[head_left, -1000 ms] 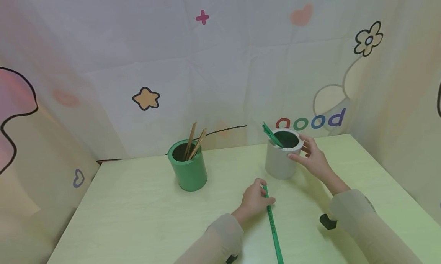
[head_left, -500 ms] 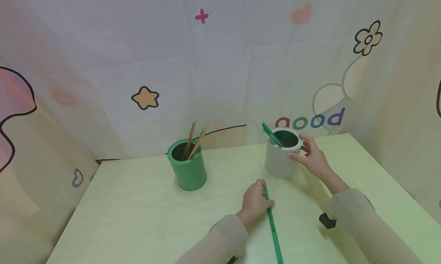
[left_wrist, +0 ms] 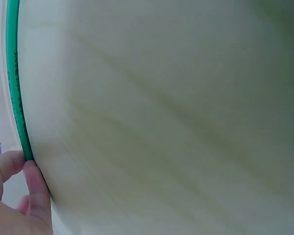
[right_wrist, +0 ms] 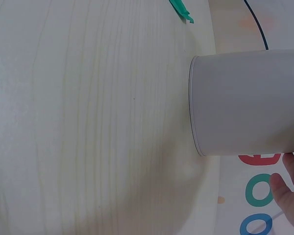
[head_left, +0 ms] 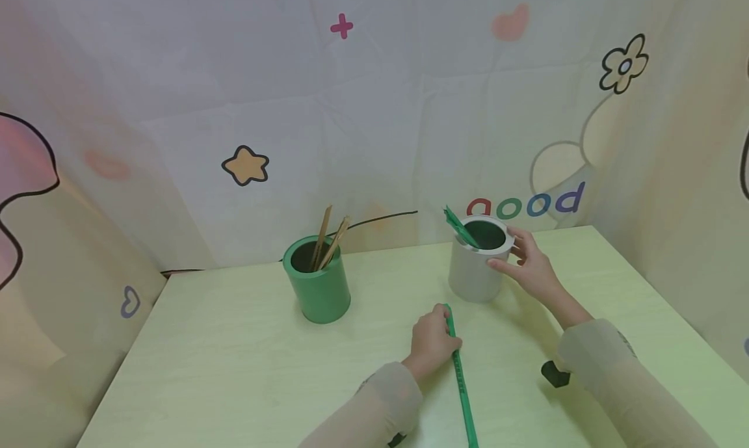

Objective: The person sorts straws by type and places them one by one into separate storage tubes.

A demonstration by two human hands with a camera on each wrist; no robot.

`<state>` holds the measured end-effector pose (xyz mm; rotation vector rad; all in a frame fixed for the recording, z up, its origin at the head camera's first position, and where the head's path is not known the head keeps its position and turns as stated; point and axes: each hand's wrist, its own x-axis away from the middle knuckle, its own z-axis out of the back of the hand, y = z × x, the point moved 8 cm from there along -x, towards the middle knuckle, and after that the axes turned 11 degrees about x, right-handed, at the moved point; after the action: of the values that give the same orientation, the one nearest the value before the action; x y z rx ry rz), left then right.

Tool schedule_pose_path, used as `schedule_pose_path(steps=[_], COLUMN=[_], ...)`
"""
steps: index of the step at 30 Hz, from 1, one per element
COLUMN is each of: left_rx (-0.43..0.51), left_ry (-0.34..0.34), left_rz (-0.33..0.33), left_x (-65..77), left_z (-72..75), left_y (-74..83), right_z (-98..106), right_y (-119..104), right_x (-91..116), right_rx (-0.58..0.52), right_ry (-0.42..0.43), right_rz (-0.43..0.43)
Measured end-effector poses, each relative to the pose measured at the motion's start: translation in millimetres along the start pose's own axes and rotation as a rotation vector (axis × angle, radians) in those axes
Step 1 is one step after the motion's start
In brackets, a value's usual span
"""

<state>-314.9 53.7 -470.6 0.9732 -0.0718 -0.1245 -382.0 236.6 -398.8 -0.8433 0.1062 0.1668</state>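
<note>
In the head view my left hand (head_left: 432, 342) pinches a long, thin green wrapped stick (head_left: 464, 396) near its far end, thumb on one side. Dark print runs along the stick, and its near end leaves the frame. Thumb and fingertip also meet on it in the left wrist view (left_wrist: 13, 73). My right hand (head_left: 535, 269) holds the side of a white cylindrical cup (head_left: 475, 279) near the rim. From the cup leans another green wrapped piece (head_left: 461, 228) with a crumpled end. The cup stands upright on the table.
A green cylindrical cup (head_left: 324, 298) with several thin wooden sticks (head_left: 328, 246) stands to the left at the back. A patterned cloth (head_left: 374, 110) hangs behind the pale wooden table (head_left: 222, 363).
My left hand has shifted very slightly along the green wrapped stick, whose far tip now shows past the fingers. My right hand and the white cup have stayed in place.
</note>
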Motion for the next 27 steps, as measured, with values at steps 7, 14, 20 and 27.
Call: schedule_pose_path(steps=[7,14,20,27], left_rx=[0.042,0.049,0.019,0.004], left_ry=[-0.001,-0.015,-0.018,-0.032], left_rz=[0.039,0.055,0.072,0.108], left_x=[-0.7,-3.3,-3.7,-3.7], left_z=[2.1,2.0,2.6,3.6], left_y=[-4.3,-8.3,-8.0,-9.9], right_z=[-0.1,-0.2,0.0,0.1], right_y=[-0.4,0.7,0.9,1.5], right_x=[0.0,-0.4,-0.4,-0.9], right_rx=[0.0,-0.011,-0.009,0.0], right_ry=[0.0,-0.004,-0.007,-0.008], right_rz=[-0.004,0.006,0.002,-0.004])
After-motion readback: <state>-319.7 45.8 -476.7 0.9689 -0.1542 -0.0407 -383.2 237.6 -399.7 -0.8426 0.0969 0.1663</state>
